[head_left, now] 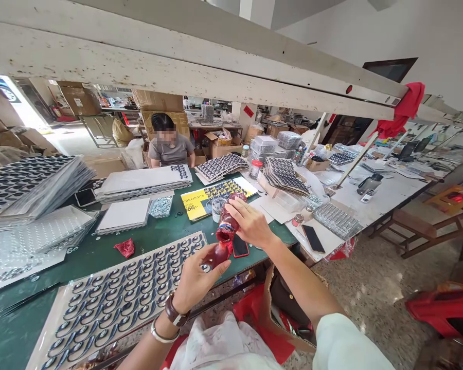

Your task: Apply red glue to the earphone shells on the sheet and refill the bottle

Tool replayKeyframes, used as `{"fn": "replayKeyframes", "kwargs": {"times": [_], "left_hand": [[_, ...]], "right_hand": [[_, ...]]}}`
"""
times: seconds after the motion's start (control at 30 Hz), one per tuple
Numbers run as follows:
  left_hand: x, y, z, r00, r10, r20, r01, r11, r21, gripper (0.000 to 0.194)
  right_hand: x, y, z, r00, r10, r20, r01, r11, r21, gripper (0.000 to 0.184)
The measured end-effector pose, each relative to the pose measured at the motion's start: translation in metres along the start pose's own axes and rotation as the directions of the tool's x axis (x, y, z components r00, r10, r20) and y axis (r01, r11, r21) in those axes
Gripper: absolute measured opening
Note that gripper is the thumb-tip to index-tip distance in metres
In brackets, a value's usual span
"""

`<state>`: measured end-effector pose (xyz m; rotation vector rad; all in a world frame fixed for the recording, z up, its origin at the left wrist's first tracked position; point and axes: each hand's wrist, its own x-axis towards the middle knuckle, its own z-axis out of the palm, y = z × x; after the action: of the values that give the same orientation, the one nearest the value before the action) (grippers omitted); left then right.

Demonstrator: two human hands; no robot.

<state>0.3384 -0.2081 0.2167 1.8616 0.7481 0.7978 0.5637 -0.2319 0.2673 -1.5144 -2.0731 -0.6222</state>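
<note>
My right hand (250, 222) grips a red plastic bottle (228, 222) and holds it tilted, its mouth pointing down toward my left hand. My left hand (195, 280) is closed around a smaller red thing (216, 255), just under the bottle's mouth; I cannot make out what it is. A watch and a metal bangle sit on my left wrist. Both hands hover over the front edge of the green table (150, 241). A large sheet of dark round parts (111, 303) lies below my left hand.
A phone with a red case (239, 246) lies by the table edge, another phone (313, 238) to its right. Stacks of part sheets (31, 182) fill the left. A seated person (170, 146) works across the table. A yellow sheet (208, 198) and a clear cup (218, 208) lie beyond the bottle.
</note>
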Motion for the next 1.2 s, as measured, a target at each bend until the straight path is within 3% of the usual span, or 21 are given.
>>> {"fn": "replayKeyframes", "kwargs": {"times": [0.37,0.57,0.7,0.8,0.9,1.0,1.1,1.2], "left_hand": [[0.007,-0.001,-0.009,0.994,-0.071,0.081,0.058,0.987,0.151,0.047],[0.016,-0.003,-0.01,0.948,-0.203,0.246,0.253,0.948,-0.191,0.053],[0.026,-0.017,-0.022,0.938,-0.263,0.225,0.329,0.88,-0.342,0.056],[0.045,-0.049,-0.029,0.956,-0.285,0.067,0.29,0.896,-0.335,0.065],[0.075,-0.098,-0.022,0.952,-0.302,-0.052,0.276,0.919,-0.283,0.072],[0.113,-0.151,-0.003,0.93,-0.352,-0.109,0.325,0.923,-0.206,0.059],[0.149,-0.195,0.015,0.906,-0.386,-0.176,0.372,0.922,-0.106,0.037],[0.174,-0.227,0.021,0.885,-0.407,-0.225,0.414,0.91,-0.015,0.033]], "right_hand": [[-0.01,0.007,0.011,0.998,0.008,0.062,-0.005,0.999,-0.049,0.052],[-0.018,0.017,0.029,0.996,0.06,0.07,-0.064,0.996,0.065,0.058],[-0.031,0.024,0.056,0.96,0.263,0.098,-0.28,0.91,0.305,0.065],[-0.044,0.028,0.081,0.896,0.427,0.124,-0.44,0.811,0.386,0.067],[-0.058,0.026,0.106,0.826,0.547,0.136,-0.549,0.728,0.411,0.066],[-0.073,0.016,0.123,0.737,0.655,0.166,-0.64,0.598,0.482,0.068],[-0.088,0.002,0.13,0.619,0.746,0.245,-0.701,0.384,0.601,0.069],[-0.105,-0.009,0.13,0.562,0.771,0.301,-0.72,0.276,0.637,0.067]]}}
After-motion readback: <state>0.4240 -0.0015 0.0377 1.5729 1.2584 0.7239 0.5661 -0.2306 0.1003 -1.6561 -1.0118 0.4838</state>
